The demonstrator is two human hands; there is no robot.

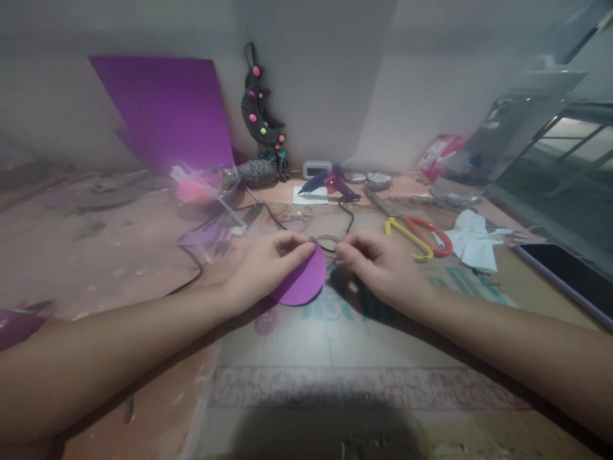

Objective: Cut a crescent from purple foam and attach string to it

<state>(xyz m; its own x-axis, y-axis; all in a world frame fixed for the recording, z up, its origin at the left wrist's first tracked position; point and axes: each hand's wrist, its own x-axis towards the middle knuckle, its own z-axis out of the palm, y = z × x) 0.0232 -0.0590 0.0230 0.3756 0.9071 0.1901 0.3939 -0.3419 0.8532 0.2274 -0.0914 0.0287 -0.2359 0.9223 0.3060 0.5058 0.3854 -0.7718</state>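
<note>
My left hand pinches a purple rounded paper piece near its upper edge, thumb on top. From that edge a thin greyish cord arches across to my right hand. The fingertips of my right hand are pressed together at the cord's other end. Both hands are just above a printed sheet. Part of the purple piece is hidden behind my left hand. Beyond my hands a dark blue glue gun with a small red light rests on a white pad.
Scissors with yellow and red handles lie right of my right hand, near a crumpled white tissue and a phone. A purple sheet leans on the wall. A grey yarn spool and a dark cable are left.
</note>
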